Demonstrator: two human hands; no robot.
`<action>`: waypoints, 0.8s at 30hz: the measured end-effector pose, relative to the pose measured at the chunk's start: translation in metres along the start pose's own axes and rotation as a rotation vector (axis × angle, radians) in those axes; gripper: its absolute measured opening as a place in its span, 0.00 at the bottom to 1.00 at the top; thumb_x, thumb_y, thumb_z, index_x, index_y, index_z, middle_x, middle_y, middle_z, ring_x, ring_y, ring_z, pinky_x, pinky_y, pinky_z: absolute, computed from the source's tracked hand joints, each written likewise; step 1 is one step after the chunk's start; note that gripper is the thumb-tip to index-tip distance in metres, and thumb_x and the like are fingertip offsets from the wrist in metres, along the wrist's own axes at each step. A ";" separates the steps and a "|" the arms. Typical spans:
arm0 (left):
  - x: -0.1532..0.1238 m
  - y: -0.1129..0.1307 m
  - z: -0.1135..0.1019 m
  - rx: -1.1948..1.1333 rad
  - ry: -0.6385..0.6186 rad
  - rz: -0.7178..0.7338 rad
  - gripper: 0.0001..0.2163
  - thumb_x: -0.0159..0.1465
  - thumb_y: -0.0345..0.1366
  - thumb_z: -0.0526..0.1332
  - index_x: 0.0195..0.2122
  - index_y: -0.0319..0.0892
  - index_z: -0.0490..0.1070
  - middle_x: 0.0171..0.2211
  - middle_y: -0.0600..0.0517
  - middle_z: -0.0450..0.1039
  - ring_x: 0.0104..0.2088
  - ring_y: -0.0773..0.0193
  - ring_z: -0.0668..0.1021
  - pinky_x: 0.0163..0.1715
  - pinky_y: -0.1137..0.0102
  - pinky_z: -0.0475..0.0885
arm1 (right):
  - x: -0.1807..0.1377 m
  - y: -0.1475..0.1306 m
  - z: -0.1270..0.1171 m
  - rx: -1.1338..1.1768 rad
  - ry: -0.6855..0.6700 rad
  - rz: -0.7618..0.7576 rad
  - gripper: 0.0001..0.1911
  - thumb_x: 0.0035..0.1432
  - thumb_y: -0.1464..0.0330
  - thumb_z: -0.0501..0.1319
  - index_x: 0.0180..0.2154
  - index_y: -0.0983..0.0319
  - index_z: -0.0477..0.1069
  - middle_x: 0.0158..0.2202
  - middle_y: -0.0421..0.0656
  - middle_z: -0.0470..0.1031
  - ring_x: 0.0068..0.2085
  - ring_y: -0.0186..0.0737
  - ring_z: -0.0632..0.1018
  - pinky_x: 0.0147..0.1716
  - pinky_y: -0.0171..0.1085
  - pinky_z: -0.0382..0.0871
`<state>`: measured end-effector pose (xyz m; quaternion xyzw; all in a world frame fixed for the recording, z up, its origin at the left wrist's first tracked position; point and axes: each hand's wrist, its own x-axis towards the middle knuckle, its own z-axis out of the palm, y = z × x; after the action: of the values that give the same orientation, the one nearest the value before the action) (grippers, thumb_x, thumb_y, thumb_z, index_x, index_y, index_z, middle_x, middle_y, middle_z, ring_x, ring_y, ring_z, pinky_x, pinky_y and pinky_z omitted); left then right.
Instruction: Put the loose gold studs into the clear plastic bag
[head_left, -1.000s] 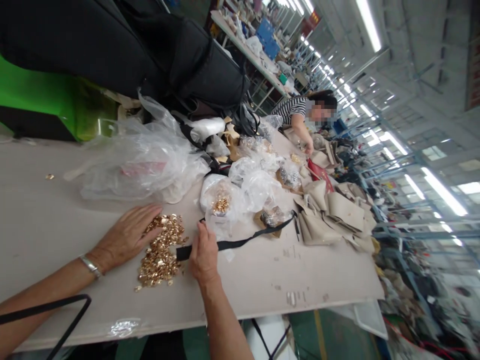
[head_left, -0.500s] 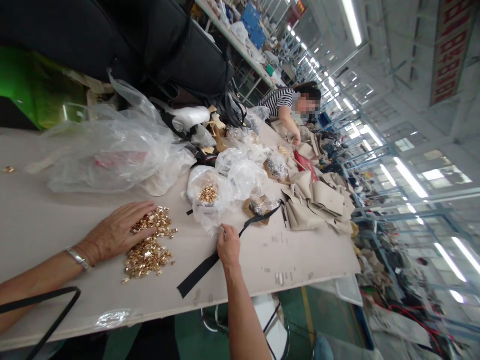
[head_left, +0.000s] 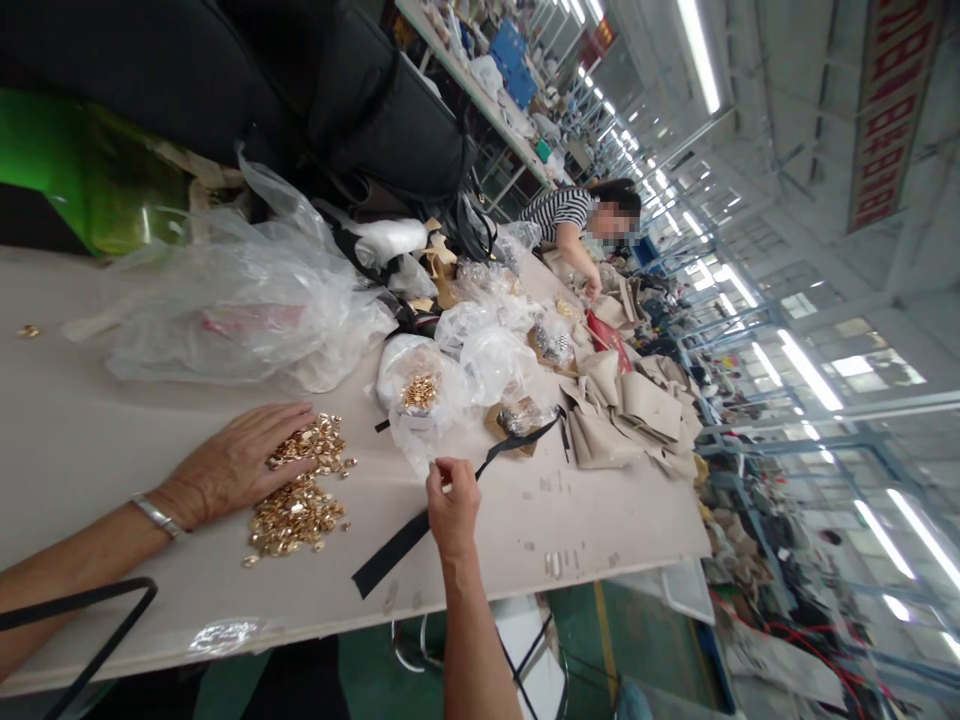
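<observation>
My left hand (head_left: 238, 460) lies flat, fingers spread, on a heap of small gold metal fittings (head_left: 300, 495) on the pale table (head_left: 90, 440). My right hand (head_left: 452, 505) is pinched on a long black strap (head_left: 394, 545) lifted slightly off the table. The strap's wide end rests toward the table's near edge and its thin end runs off toward a small brown packet (head_left: 517, 418). A clear bag with more gold fittings (head_left: 418, 392) lies just beyond my right hand.
Crumpled clear plastic bags (head_left: 240, 300) and black bags (head_left: 300, 90) crowd the far side. Beige leather pieces (head_left: 634, 415) are piled to the right. A person in a striped shirt (head_left: 562, 215) works further along. A black strap loop (head_left: 90, 610) lies at the near left.
My right hand slid along the strap away from the gold heap, to the right, and drew it out so its wide end now lies near the table's edge. My left hand stayed on the heap.
</observation>
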<state>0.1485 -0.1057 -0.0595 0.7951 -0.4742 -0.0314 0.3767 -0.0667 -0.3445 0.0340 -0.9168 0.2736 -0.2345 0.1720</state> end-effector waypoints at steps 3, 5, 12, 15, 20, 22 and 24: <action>0.000 0.003 -0.002 0.021 -0.028 -0.009 0.39 0.73 0.64 0.49 0.63 0.30 0.73 0.64 0.30 0.74 0.64 0.41 0.77 0.70 0.48 0.67 | 0.027 -0.030 -0.010 0.070 0.041 -0.113 0.12 0.73 0.65 0.57 0.40 0.60 0.77 0.35 0.46 0.79 0.36 0.40 0.80 0.40 0.37 0.78; 0.001 0.005 -0.003 0.037 -0.055 -0.020 0.41 0.72 0.66 0.50 0.64 0.28 0.72 0.67 0.28 0.70 0.67 0.38 0.74 0.70 0.45 0.65 | 0.045 -0.043 -0.011 0.097 0.060 -0.154 0.11 0.75 0.65 0.57 0.44 0.60 0.78 0.40 0.49 0.81 0.43 0.42 0.81 0.47 0.40 0.78; 0.007 0.012 -0.003 0.008 -0.132 -0.052 0.38 0.69 0.60 0.58 0.67 0.30 0.69 0.70 0.30 0.68 0.71 0.39 0.68 0.75 0.46 0.56 | -0.014 -0.073 0.016 0.207 -0.096 -0.327 0.14 0.74 0.72 0.55 0.54 0.61 0.75 0.47 0.51 0.83 0.51 0.43 0.82 0.53 0.41 0.80; 0.007 0.012 -0.005 -0.046 -0.147 -0.058 0.36 0.68 0.58 0.61 0.66 0.32 0.71 0.68 0.33 0.71 0.70 0.42 0.70 0.75 0.48 0.57 | -0.039 -0.064 0.044 0.178 -0.182 -0.325 0.20 0.71 0.74 0.53 0.59 0.65 0.74 0.55 0.56 0.82 0.58 0.48 0.80 0.61 0.48 0.77; 0.005 0.013 -0.009 -0.139 -0.139 -0.069 0.35 0.68 0.57 0.62 0.65 0.33 0.73 0.66 0.35 0.74 0.68 0.42 0.73 0.73 0.48 0.61 | 0.007 -0.021 0.082 0.090 -0.228 -0.149 0.27 0.67 0.77 0.50 0.64 0.69 0.72 0.61 0.60 0.78 0.63 0.55 0.77 0.66 0.59 0.71; 0.006 0.014 -0.009 -0.171 -0.125 -0.076 0.35 0.67 0.57 0.62 0.65 0.32 0.74 0.65 0.34 0.74 0.67 0.41 0.74 0.73 0.48 0.62 | 0.033 -0.007 0.085 0.079 -0.238 -0.096 0.28 0.66 0.77 0.49 0.63 0.69 0.72 0.60 0.60 0.78 0.62 0.54 0.78 0.66 0.58 0.70; 0.006 0.016 -0.009 -0.198 -0.107 -0.085 0.35 0.67 0.56 0.62 0.64 0.30 0.74 0.65 0.33 0.74 0.67 0.39 0.74 0.73 0.47 0.61 | 0.046 0.000 0.080 0.090 -0.262 -0.083 0.26 0.68 0.76 0.48 0.61 0.67 0.74 0.57 0.57 0.81 0.60 0.51 0.80 0.65 0.54 0.72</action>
<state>0.1437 -0.1098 -0.0414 0.7706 -0.4540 -0.1367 0.4260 0.0098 -0.3561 -0.0170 -0.9414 0.2000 -0.1318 0.2376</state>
